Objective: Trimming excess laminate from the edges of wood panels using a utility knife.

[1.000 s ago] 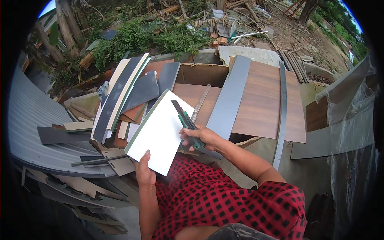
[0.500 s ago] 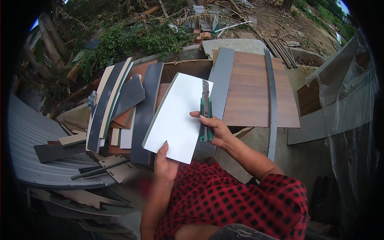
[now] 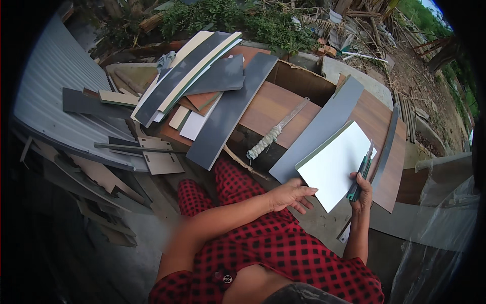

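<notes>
My right hand (image 3: 362, 191) is closed around a green and black utility knife (image 3: 360, 177) with its blade out, and it also grips the right edge of a white rectangular board (image 3: 334, 164). The knife lies against the board's face. Just off the board's lower left corner is my left hand (image 3: 292, 195), fingers apart and holding nothing. Beneath the white board runs a long grey panel (image 3: 324, 126). A long narrow metal blade with a cloth-wrapped handle (image 3: 264, 144) rests to the left, over a brown wood-grain board (image 3: 260, 114).
Stacked dark, cream and brown board offcuts (image 3: 187, 81) fill the left, beside a dark grey panel (image 3: 233, 111). Corrugated metal sheeting (image 3: 55, 76) stands further left. A dark metal strip (image 3: 389, 147) crosses the right-hand wood-grain panel; clear plastic sheeting (image 3: 430, 238) hangs at the right.
My left hand has let go of the white board and opened beside it. My right hand still holds the board and knife. The view has turned left, uncovering the cloth-wrapped blade.
</notes>
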Tool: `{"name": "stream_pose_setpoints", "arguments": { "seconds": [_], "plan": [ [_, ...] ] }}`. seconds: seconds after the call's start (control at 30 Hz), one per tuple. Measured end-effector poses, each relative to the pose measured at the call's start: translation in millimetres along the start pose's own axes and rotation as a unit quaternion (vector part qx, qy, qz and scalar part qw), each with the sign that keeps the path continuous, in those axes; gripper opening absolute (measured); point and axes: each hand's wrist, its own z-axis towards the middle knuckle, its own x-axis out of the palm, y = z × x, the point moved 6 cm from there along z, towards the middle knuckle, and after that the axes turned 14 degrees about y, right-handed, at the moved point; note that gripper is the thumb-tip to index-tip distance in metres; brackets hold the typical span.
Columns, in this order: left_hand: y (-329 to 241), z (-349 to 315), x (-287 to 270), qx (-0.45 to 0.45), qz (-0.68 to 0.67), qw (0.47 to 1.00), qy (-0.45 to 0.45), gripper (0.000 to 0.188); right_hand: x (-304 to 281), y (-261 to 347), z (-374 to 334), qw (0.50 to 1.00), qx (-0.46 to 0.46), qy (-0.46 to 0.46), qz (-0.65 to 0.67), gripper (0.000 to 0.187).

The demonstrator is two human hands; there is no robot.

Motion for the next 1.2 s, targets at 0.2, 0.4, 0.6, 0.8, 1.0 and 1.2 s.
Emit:
{"name": "stream_pose_setpoints", "arguments": {
  "seconds": [0.2, 0.4, 0.6, 0.8, 1.0, 1.2],
  "plan": [
    [16.9, -11.8, -11.0, -0.096, 0.102, 0.989, -0.037, 0.069, -32.1, 0.2, 7.9, 0.998, 0.033, 0.009, -0.048, 0.018],
    [24.0, -13.9, -22.0, -0.114, 0.121, 0.985, -0.052, 0.067, -39.8, 6.2, 19.9, 0.995, 0.045, 0.024, -0.081, 0.018],
    [18.5, -19.5, -25.1, -0.087, 0.153, 0.982, -0.064, 0.065, -51.2, 10.8, 33.8, 0.992, 0.061, 0.036, -0.109, 0.019],
    [-23.6, -65.3, -50.8, 0.037, 0.106, 0.98, -0.166, 0.045, -58.7, 4.7, 33.9, 0.99, 0.079, 0.033, -0.108, 0.018],
    [-44.3, -204.0, -122.7, 0.332, 0.005, 0.837, -0.434, 0.019, -50.9, 6.2, 41.8, 0.988, 0.102, 0.013, -0.113, 0.023],
    [-19.1, -270.7, -160.4, 0.334, -0.028, 0.711, -0.618, 0.035, -45.4, 10.0, 44.1, 0.985, 0.121, -0.006, -0.124, 0.025]
  ]
}}
